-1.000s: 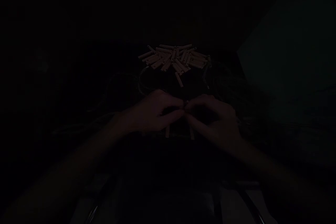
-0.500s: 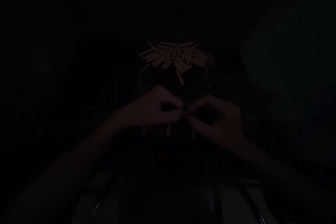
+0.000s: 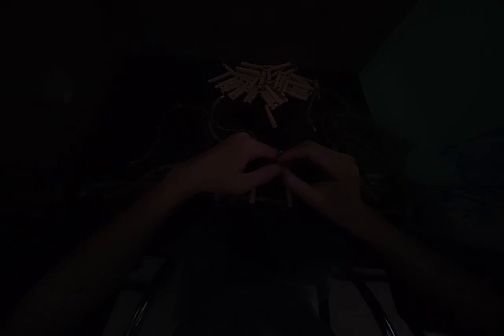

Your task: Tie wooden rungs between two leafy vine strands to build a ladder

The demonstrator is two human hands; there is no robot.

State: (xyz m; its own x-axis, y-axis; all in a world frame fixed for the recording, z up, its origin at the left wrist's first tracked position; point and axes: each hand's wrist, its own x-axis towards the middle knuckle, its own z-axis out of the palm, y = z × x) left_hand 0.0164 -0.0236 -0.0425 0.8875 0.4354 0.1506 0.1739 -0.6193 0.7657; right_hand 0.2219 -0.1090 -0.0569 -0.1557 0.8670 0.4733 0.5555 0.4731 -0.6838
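As the left hand (image 3: 226, 170) closes up to the right hand (image 3: 337, 176), both pinching something indistinct, sticks (image 3: 270, 94) lie heaped at twelve o'clock.

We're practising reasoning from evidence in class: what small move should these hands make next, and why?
Probably ease the right hand slightly away from the left hand, giving a better view between them. Their fingertips meet, nearly covering a small pale bit, and the light is very dim. The pile of sticks lies beyond both hands.
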